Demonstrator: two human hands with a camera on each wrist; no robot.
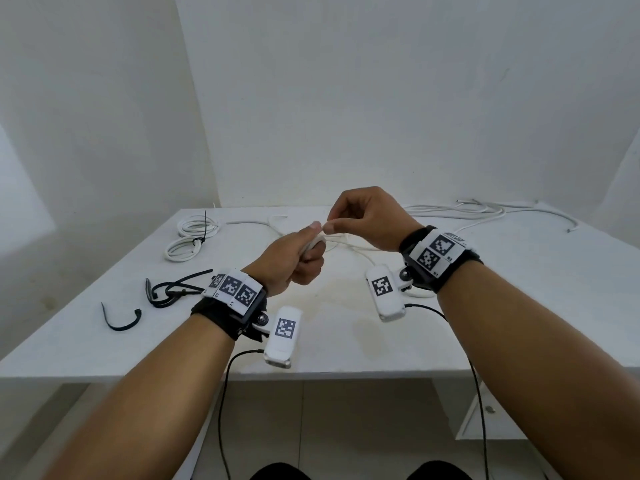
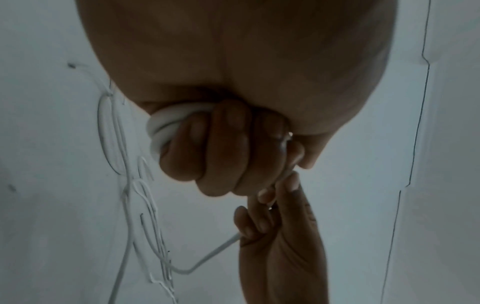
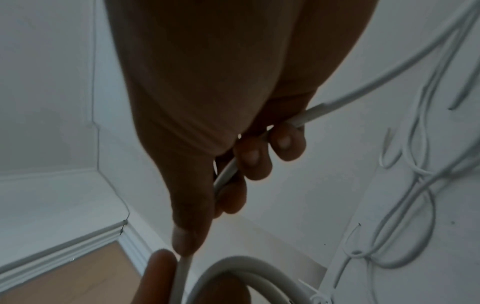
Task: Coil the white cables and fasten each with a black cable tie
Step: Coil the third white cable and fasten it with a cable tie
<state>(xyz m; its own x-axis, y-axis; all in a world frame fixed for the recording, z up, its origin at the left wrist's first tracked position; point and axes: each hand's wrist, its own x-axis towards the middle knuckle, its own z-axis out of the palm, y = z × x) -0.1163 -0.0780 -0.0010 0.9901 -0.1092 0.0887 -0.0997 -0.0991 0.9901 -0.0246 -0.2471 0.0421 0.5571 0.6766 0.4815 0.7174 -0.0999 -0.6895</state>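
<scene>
Cable (image 2: pixel 162 127), white and smooth, looped in left hand (image 1: pixel 294 259) fist; right hand (image 1: pixel 367 220) fingers (image 3: pixel 253 162) pinch its loose run.

Your left hand (image 1: pixel 298 258) is clenching into a fist at 9 o'clock of your right hand (image 1: pixel 367 220), whose fingertips are pinching.

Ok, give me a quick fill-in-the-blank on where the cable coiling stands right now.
1. The left hand grips a small ____ of white cable.
2. The right hand feeds the loose cable between thumb and ____.
3. Two tied coils lie at the table's far ____ corner.
4. The spare black cable ties lie to the ____ of the left wrist.

Missing words: coil; fingers; left; left
</scene>
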